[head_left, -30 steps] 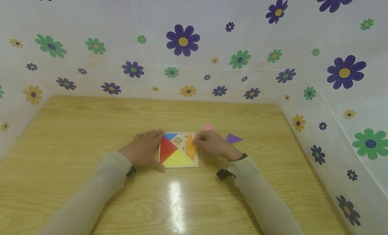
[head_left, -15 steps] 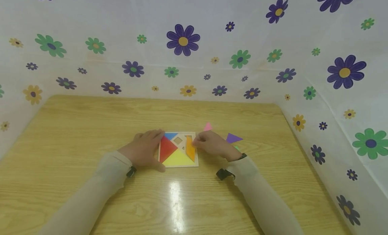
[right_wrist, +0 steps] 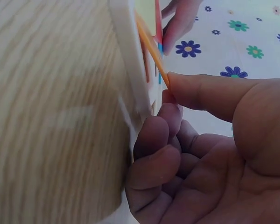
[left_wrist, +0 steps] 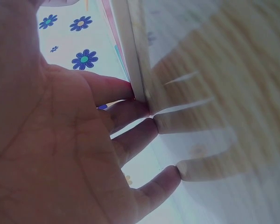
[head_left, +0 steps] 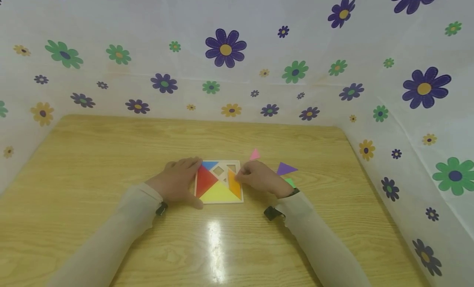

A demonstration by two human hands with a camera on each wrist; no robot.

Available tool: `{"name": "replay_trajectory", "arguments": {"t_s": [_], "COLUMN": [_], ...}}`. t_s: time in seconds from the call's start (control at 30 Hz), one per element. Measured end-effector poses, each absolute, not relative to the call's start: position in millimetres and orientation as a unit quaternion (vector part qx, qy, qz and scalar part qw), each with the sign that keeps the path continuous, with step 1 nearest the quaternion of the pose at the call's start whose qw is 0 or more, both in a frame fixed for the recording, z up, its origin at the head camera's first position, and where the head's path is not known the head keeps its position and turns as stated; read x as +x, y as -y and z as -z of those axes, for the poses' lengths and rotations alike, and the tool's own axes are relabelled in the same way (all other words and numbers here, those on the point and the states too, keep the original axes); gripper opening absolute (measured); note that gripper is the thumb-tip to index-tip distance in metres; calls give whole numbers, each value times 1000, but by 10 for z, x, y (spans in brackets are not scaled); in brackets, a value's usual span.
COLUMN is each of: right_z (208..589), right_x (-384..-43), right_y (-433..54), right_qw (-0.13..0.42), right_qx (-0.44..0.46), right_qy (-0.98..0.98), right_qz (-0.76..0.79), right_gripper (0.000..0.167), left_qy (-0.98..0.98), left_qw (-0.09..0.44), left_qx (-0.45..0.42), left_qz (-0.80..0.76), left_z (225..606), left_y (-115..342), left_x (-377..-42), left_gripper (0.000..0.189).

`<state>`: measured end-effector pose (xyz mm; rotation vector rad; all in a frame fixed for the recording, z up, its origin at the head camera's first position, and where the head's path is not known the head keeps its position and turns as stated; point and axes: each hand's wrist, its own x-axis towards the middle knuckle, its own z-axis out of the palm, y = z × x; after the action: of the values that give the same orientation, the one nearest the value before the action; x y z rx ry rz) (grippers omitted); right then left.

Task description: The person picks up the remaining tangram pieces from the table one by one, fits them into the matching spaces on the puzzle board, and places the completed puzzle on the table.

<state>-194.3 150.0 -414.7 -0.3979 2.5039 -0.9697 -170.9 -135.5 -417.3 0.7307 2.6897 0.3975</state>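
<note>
One orange piece pinched (three pieces loose).

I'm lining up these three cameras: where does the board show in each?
Head: board just below centre, seen from above.
Left wrist: board at upper middle, nearly edge-on.
Right wrist: board at upper middle, nearly edge-on.
Shared landmark: left hand, which is large in the left wrist view, small at top in the right.

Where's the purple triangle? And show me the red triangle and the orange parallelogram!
Purple triangle (head_left: pixel 285 169): head view, middle of its face.
Red triangle (head_left: pixel 205 182): head view, middle of its face.
Orange parallelogram (head_left: pixel 233 186): head view, middle of its face.
</note>
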Motion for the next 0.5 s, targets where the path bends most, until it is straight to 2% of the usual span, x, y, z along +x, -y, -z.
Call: {"name": "replay_trajectory", "arguments": {"t_s": [0.5], "right_z": [4152], "right_x": [-1936], "right_y": [-1506], "right_qw": [216], "right_qx": [-151], "right_qy": [-910], "right_qz": [321], "right_gripper": [18], "left_qy": [-943], "left_qw": [168], "left_qx": [250], "left_qz": [-145], "left_z": [4208], "left_y": [1366], "left_x": [-1728], "left_gripper": [129]}}
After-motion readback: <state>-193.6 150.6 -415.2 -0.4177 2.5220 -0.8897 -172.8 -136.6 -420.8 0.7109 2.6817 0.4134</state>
